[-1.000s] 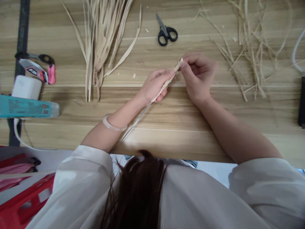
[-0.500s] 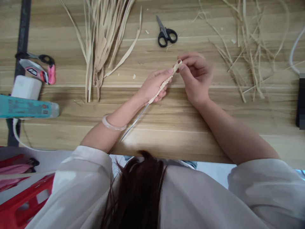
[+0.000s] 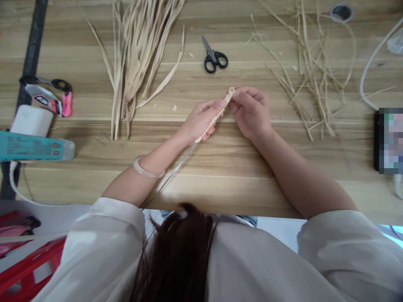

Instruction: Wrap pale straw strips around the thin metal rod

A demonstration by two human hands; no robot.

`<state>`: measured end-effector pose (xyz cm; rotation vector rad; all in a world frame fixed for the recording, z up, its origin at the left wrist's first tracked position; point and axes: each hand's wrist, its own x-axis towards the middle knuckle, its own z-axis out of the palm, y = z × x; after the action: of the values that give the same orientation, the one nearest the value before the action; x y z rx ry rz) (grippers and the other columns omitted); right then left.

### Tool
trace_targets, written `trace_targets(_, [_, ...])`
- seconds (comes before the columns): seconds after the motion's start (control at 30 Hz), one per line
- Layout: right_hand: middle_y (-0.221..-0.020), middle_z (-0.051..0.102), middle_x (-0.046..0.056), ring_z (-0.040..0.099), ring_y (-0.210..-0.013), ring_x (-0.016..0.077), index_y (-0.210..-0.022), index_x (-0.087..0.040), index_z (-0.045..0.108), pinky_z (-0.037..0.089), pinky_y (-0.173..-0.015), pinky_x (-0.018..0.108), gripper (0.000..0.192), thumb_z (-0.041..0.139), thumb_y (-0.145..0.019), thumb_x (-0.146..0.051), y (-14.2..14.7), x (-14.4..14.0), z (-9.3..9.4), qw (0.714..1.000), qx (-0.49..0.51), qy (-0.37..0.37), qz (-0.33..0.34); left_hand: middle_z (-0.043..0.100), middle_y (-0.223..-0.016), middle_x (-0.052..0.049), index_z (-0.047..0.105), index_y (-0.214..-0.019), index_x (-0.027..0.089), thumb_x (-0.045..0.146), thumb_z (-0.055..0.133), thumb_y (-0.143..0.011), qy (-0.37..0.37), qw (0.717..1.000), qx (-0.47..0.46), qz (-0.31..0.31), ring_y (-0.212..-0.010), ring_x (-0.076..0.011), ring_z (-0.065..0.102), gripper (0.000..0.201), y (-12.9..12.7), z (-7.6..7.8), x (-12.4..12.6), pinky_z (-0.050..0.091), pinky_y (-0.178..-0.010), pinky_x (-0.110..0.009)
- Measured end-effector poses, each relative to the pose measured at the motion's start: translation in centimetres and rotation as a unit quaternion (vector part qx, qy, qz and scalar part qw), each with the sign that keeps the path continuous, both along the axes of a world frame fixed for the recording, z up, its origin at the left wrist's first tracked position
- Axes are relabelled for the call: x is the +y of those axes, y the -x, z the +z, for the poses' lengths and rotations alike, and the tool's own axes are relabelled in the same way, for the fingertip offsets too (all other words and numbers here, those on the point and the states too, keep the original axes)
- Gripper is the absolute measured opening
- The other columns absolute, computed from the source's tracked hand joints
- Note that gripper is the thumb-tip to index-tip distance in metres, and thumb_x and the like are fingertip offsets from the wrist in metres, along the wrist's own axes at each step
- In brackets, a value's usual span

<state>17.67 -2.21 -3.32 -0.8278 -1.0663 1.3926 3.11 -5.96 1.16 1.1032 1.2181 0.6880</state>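
Note:
A thin metal wire (image 3: 178, 167) slants up from the table's near edge, its upper part wrapped in a pale, ridged plant-fibre strip (image 3: 213, 121) that ends in a small loop. My left hand (image 3: 198, 119) is closed around this wrapped part, thumb lying along the top. Close to the loop, my right hand (image 3: 253, 111) has its thumb and fingers pinched together at the tip; the bit of strip between them is mostly hidden. Beyond both hands lie scissors with black handles (image 3: 215, 58). To their left spreads a bundle of dried husk strips (image 3: 135, 71).
Loose thin fibres (image 3: 310, 71) are scattered at the right, near a phone (image 3: 390, 140) and a white cable (image 3: 365, 79). On the left sit a teal tube (image 3: 34, 145), a white charger (image 3: 33, 120), and a pink-and-black cutting tool (image 3: 67, 102). A red stool (image 3: 31, 268) stands below the table.
My right hand has turned and drawn in towards the loop, its thumb now on top. The left hand keeps its hold. The whole view has shifted slightly.

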Motion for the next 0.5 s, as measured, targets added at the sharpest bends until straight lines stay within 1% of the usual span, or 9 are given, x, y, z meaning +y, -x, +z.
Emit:
trace_targets(0.13, [-0.080, 0.064, 0.000, 0.063, -0.081, 0.0137, -0.065, -0.021, 0.061, 0.056, -0.076, 0.031, 0.020, 0.071, -0.077, -0.034, 0.02, -0.14, 0.18, 1.000, -0.002, 0.007, 0.012, 0.033, -0.049, 0.006, 0.051, -0.088, 0.017, 0.063, 0.043, -0.087, -0.006, 1.000, 0.019, 0.004, -0.037, -0.0031, 0.035, 0.046, 0.00, -0.08, -0.04, 0.022, -0.038, -0.016])
trace_targets(0.3, [-0.081, 0.064, 0.000, 0.062, -0.080, 0.0147, -0.064, -0.021, 0.061, 0.056, -0.071, 0.031, 0.025, 0.074, -0.074, -0.040, 0.18, -0.58, 0.48, 0.999, -0.002, 0.005, 0.034, 0.032, -0.048, 0.006, 0.050, -0.084, 0.017, 0.067, 0.041, -0.085, -0.006, 1.000, 0.010, 0.003, -0.036, -0.0035, 0.035, 0.050, -0.02, -0.32, -0.02, 0.023, -0.038, -0.016])
trace_targets(0.43, [-0.076, 0.063, 0.000, 0.062, -0.078, 0.0146, -0.063, -0.020, 0.061, 0.055, -0.070, 0.031, 0.026, 0.074, -0.074, -0.040, 0.33, -0.88, 0.81, 0.999, 0.008, 0.000, 0.042, 0.030, -0.047, 0.007, 0.050, -0.083, 0.017, 0.065, 0.035, -0.088, 0.005, 1.000, 0.005, 0.003, -0.034, -0.0029, 0.032, 0.050, -0.04, -0.22, 0.00, 0.023, -0.038, -0.015])
trace_targets(0.5, [-0.076, 0.062, 0.000, 0.063, -0.076, 0.0147, -0.064, -0.020, 0.060, 0.054, -0.069, 0.032, 0.027, 0.073, -0.074, -0.040, 0.38, -0.96, 0.92, 0.999, 0.006, 0.007, 0.046, 0.030, -0.046, 0.008, 0.050, -0.084, 0.017, 0.062, 0.037, -0.090, 0.007, 1.000, 0.003, -0.003, -0.034, -0.0028, 0.031, 0.047, -0.02, -0.13, 0.04, 0.022, -0.037, -0.015])
